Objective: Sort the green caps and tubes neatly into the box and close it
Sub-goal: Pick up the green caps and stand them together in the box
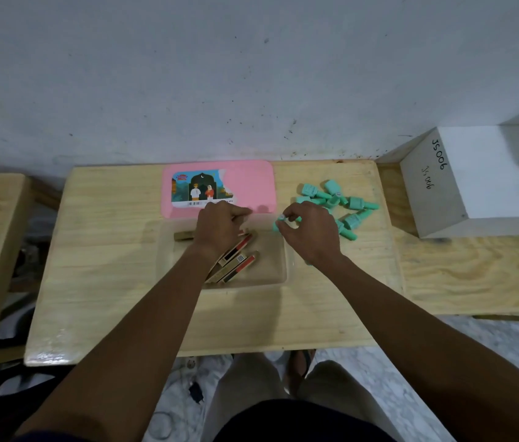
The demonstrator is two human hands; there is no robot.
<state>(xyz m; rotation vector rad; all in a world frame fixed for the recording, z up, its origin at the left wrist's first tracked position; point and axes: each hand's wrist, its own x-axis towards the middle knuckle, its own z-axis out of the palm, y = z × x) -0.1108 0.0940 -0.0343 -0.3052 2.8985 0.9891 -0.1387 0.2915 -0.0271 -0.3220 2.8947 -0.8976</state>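
A pale wooden worktop [117, 250] stood against a scuffed white wall [188, 74]. A white block [475, 173] read "JS006". Right fingers [283, 218] pinched a green tube [275, 226]; the left fingers' [239, 213] grip was unclear.

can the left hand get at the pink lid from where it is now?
Probably yes. The left hand is over the far edge of the clear box, right beside the pink lid, which lies flat on the table with nothing on top. The right hand is off to the side, pinching a green piece.

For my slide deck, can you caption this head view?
Right hand picks a green bottle from the pile; left hand reaches into the clear box.
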